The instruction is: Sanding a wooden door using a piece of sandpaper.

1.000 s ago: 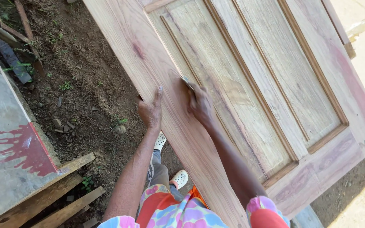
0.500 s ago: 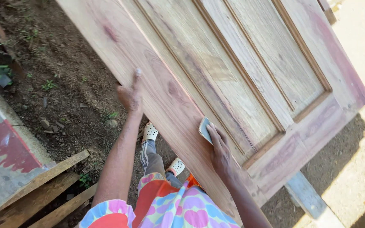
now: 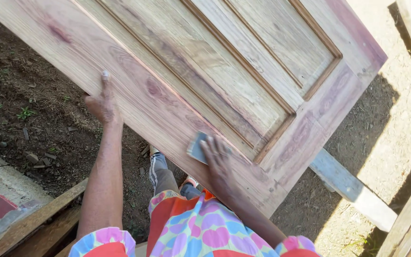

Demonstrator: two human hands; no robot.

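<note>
While your right hand (image 3: 220,164) presses its fingers flat on a small grey-blue rectangular sanding pad (image 3: 197,147), the pad lies on the near stile of the large unfinished panelled wooden door (image 3: 177,81), close to the lower corner of the recessed panels. Your right hand is not clenched; it holds the pad against the wood by pressure from above. Your left hand (image 3: 102,101) is closed over the door's near long edge, thumb on the face, fingers hidden under the edge. Along the stile between your two hands the wood is bare, giving the pad open room toward your left hand. Toward the panel, the raised moulding lies just beside the pad and limits travel on that side. The door's bottom rail ends in a free corner at the right, above sunlit sandy ground (image 3: 386,138). A pale grey wooden beam (image 3: 350,185) projects from under the rail. Dark soil with small weeds (image 3: 29,119) lies left of the door, with rough wooden planks (image 3: 34,221) near your left elbow.
</note>
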